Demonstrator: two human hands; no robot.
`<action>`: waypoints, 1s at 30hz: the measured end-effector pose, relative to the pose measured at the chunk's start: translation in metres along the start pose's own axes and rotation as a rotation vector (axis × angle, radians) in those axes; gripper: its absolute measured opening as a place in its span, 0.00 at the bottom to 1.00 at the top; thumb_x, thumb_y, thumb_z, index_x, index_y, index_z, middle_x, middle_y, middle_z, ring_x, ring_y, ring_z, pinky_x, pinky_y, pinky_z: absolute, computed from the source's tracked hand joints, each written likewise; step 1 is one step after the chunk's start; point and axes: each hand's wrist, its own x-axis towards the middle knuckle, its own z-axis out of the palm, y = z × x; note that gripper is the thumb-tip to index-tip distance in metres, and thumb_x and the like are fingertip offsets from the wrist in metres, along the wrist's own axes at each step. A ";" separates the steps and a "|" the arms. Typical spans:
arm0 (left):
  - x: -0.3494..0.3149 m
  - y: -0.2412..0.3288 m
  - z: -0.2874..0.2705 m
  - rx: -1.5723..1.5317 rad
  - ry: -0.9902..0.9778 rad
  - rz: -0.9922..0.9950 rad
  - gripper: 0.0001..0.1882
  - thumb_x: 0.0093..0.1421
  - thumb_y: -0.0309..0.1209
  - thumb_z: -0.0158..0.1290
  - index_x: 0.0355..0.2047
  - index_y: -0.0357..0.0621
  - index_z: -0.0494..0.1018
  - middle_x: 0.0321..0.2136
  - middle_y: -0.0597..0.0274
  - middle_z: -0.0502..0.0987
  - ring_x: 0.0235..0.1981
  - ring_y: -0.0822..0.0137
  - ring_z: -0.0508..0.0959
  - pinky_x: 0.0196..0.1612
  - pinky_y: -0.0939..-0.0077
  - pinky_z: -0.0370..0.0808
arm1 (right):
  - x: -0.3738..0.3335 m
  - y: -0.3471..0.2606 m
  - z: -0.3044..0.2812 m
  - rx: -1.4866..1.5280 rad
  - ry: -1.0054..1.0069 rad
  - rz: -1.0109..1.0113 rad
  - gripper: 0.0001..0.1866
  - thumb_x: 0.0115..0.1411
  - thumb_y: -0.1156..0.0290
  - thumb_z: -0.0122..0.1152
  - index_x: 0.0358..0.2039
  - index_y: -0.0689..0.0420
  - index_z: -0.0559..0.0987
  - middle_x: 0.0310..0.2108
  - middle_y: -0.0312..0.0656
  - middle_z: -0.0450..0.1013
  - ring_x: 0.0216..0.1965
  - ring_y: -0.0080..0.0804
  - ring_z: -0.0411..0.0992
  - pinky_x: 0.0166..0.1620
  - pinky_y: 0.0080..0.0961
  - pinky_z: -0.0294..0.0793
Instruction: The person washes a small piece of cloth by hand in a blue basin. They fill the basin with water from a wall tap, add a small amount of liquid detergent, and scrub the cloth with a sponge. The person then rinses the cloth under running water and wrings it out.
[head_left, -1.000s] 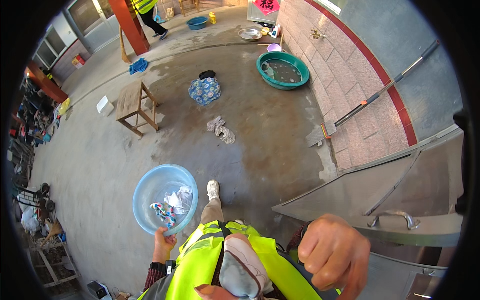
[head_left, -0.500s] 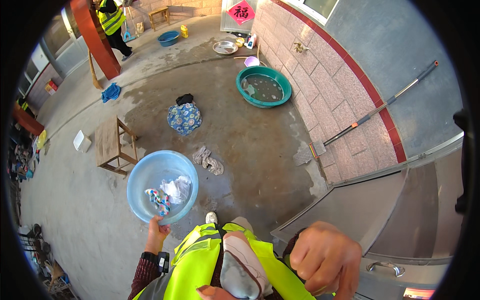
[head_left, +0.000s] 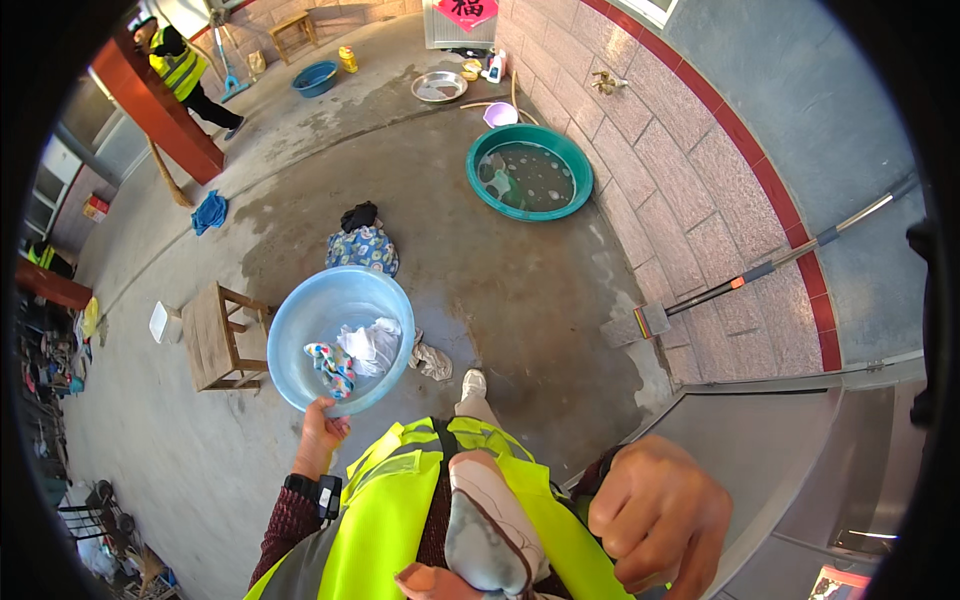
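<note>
My left hand (head_left: 322,430) is closed on the near rim of a light blue plastic basin (head_left: 290,345), which is tilted and lifted off the ground. Inside the basin lie a crumpled white cloth (head_left: 370,347) and a small multicoloured patterned cloth (head_left: 330,369). My right hand (head_left: 662,515) is at the lower right with its fingers curled in; whatever it may hold is hidden. A grey and white soft item (head_left: 490,535) rests against the front of my yellow vest, apart from both hands.
A green tub (head_left: 525,205) of cloudy water stands by the brick wall. Beyond the basin lies blue patterned cloth (head_left: 362,247); a wrung greyish cloth (head_left: 432,362) is beside it. Left is a wooden stool (head_left: 212,340). A long-handled squeegee (head_left: 745,278) leans on the wall. Another person (head_left: 178,70) stands far left.
The view has shifted and my feet have stepped forward. The basin, held by my left hand, has moved up and right, nearer the patterned cloth. My right hand stays closed.
</note>
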 end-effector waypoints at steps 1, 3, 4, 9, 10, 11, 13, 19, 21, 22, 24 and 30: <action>0.002 0.007 0.017 0.009 -0.008 0.011 0.12 0.47 0.35 0.51 0.32 0.47 0.69 0.22 0.64 0.73 0.18 0.68 0.72 0.21 0.76 0.66 | -0.001 0.000 -0.019 -0.005 0.012 -0.007 0.15 0.54 0.81 0.49 0.30 0.48 0.83 0.19 0.35 0.68 0.12 0.16 0.55 0.15 0.16 0.47; 0.010 0.028 0.052 0.030 0.011 0.022 0.13 0.47 0.36 0.52 0.33 0.47 0.69 0.22 0.64 0.73 0.19 0.68 0.72 0.21 0.75 0.67 | 0.000 0.002 -0.053 0.049 0.029 -0.018 0.15 0.54 0.81 0.49 0.30 0.48 0.83 0.19 0.34 0.68 0.12 0.16 0.55 0.15 0.16 0.47; 0.013 0.038 0.069 0.036 -0.002 0.046 0.13 0.47 0.36 0.52 0.33 0.46 0.69 0.23 0.64 0.73 0.19 0.69 0.72 0.22 0.75 0.68 | 0.001 0.005 -0.070 0.080 0.036 -0.024 0.15 0.55 0.81 0.49 0.30 0.48 0.83 0.19 0.34 0.68 0.12 0.16 0.55 0.15 0.16 0.47; 0.028 0.076 0.146 0.028 -0.054 0.103 0.12 0.48 0.33 0.51 0.33 0.46 0.69 0.25 0.65 0.75 0.21 0.69 0.73 0.24 0.75 0.72 | -0.003 0.021 -0.146 0.054 -0.014 0.008 0.15 0.55 0.81 0.50 0.30 0.48 0.83 0.20 0.34 0.69 0.13 0.16 0.56 0.15 0.15 0.49; 0.032 0.084 0.158 0.030 -0.063 0.106 0.11 0.48 0.33 0.51 0.33 0.46 0.69 0.25 0.65 0.75 0.21 0.69 0.74 0.24 0.75 0.72 | -0.005 0.024 -0.157 0.036 -0.008 0.020 0.14 0.55 0.80 0.50 0.30 0.48 0.83 0.20 0.35 0.69 0.13 0.16 0.56 0.15 0.15 0.49; 0.037 0.093 0.173 0.033 -0.078 0.095 0.11 0.49 0.33 0.51 0.34 0.46 0.69 0.25 0.65 0.75 0.21 0.69 0.74 0.24 0.75 0.72 | -0.009 0.027 -0.169 0.003 0.003 0.019 0.10 0.54 0.78 0.53 0.30 0.51 0.82 0.20 0.35 0.68 0.13 0.18 0.57 0.15 0.17 0.50; 0.050 0.112 0.202 0.039 -0.100 0.063 0.11 0.49 0.33 0.50 0.34 0.46 0.69 0.26 0.65 0.76 0.22 0.69 0.75 0.24 0.75 0.72 | -0.015 0.032 -0.192 -0.068 0.030 0.022 0.04 0.52 0.74 0.59 0.29 0.57 0.81 0.20 0.37 0.66 0.13 0.23 0.59 0.15 0.21 0.52; 0.118 0.183 0.307 0.202 -0.167 0.001 0.12 0.49 0.33 0.51 0.35 0.44 0.70 0.25 0.64 0.77 0.20 0.69 0.75 0.23 0.74 0.74 | -0.020 0.065 -0.271 -0.112 0.112 0.120 0.09 0.52 0.76 0.57 0.31 0.50 0.83 0.21 0.36 0.70 0.13 0.17 0.58 0.15 0.17 0.52; 0.147 0.214 0.352 0.268 -0.196 -0.004 0.14 0.49 0.33 0.51 0.37 0.44 0.70 0.26 0.63 0.77 0.21 0.68 0.76 0.24 0.72 0.74 | -0.023 0.078 -0.307 -0.272 0.073 0.216 0.06 0.51 0.74 0.60 0.31 0.52 0.81 0.21 0.36 0.68 0.14 0.23 0.60 0.15 0.20 0.53; 0.160 0.229 0.377 0.308 -0.208 -0.003 0.15 0.48 0.34 0.52 0.37 0.43 0.69 0.27 0.62 0.77 0.22 0.67 0.76 0.25 0.72 0.75 | -0.026 0.087 -0.325 -0.358 0.059 0.264 0.05 0.51 0.72 0.61 0.31 0.53 0.80 0.22 0.35 0.67 0.15 0.26 0.61 0.15 0.22 0.54; 0.176 0.242 0.419 0.383 -0.230 -0.027 0.16 0.48 0.34 0.51 0.39 0.43 0.69 0.28 0.61 0.77 0.24 0.66 0.77 0.26 0.71 0.75 | -0.044 0.105 -0.355 -0.458 0.412 0.411 0.07 0.50 0.71 0.63 0.32 0.55 0.81 0.21 0.34 0.66 0.16 0.26 0.62 0.17 0.21 0.57; 0.221 0.299 0.563 0.567 -0.384 -0.064 0.18 0.49 0.34 0.50 0.42 0.49 0.68 0.35 0.63 0.76 0.30 0.64 0.77 0.32 0.68 0.75 | -0.133 0.145 -0.468 -0.611 1.162 1.002 0.11 0.54 0.72 0.60 0.40 0.57 0.78 0.24 0.30 0.69 0.22 0.13 0.63 0.25 0.14 0.62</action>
